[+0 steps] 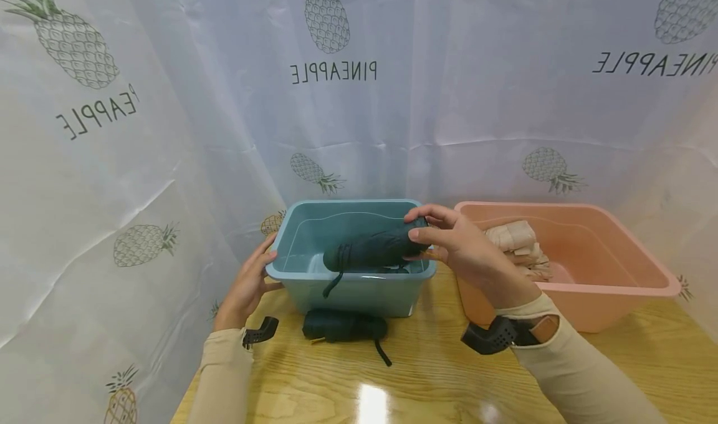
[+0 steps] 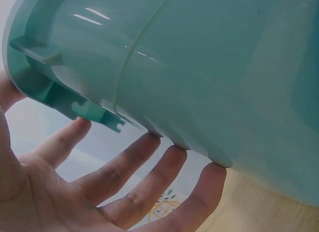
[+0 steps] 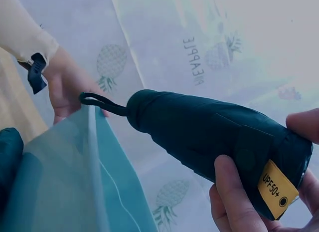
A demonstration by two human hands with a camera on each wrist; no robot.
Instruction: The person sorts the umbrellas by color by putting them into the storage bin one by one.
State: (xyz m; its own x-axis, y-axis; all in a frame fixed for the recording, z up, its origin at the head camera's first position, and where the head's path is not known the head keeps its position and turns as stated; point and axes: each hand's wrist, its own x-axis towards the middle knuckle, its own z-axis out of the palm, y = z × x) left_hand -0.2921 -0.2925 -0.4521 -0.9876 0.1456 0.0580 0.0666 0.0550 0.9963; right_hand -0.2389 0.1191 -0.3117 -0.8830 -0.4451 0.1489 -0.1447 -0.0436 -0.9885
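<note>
My right hand (image 1: pixel 468 246) grips the end of a dark green folded umbrella (image 1: pixel 376 247), which slants over the blue bin (image 1: pixel 348 296). In the right wrist view, the umbrella (image 3: pixel 199 124) carries a yellow "UPF50+" tag (image 3: pixel 276 189) near my fingers, and its strap loop points away from my hand. My left hand (image 1: pixel 247 290) rests against the bin's left side. The left wrist view has its fingertips (image 2: pixel 212 174) touching the bin's outer wall (image 2: pixel 209 77). A second dark folded umbrella (image 1: pixel 344 325) lies on the table before the bin. Dark material below the held umbrella is mostly hidden.
To the right stands a pink bin (image 1: pixel 611 293) with beige folded cloth-like items (image 1: pixel 518 243) at its left end. Both bins sit on a wooden table (image 1: pixel 314 380). A pineapple-print curtain (image 1: pixel 387 118) hangs behind and along the left.
</note>
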